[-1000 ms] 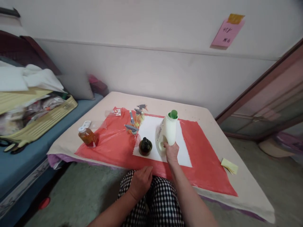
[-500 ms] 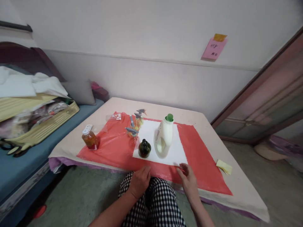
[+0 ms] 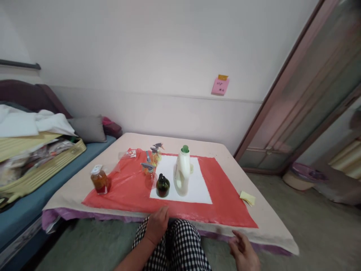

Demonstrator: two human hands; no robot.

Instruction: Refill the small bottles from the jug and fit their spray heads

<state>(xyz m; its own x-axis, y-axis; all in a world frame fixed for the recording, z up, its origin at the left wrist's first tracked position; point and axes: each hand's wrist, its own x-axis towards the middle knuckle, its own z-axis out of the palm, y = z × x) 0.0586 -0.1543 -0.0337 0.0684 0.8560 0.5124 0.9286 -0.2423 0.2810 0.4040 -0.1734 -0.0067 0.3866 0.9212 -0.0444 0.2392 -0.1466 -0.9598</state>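
Observation:
My left hand (image 3: 158, 224) rests over my left thigh at the table's front edge, its fingers curled in and no object showing in them. To the right, my right hand (image 3: 244, 250) hovers by the table edge, thumb and fingers apart, holding nothing. In front of my hands, a dark green round bottle (image 3: 163, 187) and a white detergent jug (image 3: 183, 174) with a green cap stand on a white sheet (image 3: 197, 188). Left of them is a clear spray bottle (image 3: 150, 176) with a grey trigger head; other spray bottles (image 3: 156, 152) are behind it.
A red plastic sheet (image 3: 225, 199) covers much of the table (image 3: 267, 226). A jar of amber-red liquid (image 3: 100, 181) stands at the left, and folded yellow paper (image 3: 247, 198) lies at the right. A bed (image 3: 96, 148) adjoins on the left; a bin (image 3: 299, 178) stands on the floor.
My right hand has drawn back from above the red sheet, down and to the right, off the table edge. My left hand stays near my thigh. The camera view has turned slightly right and up.

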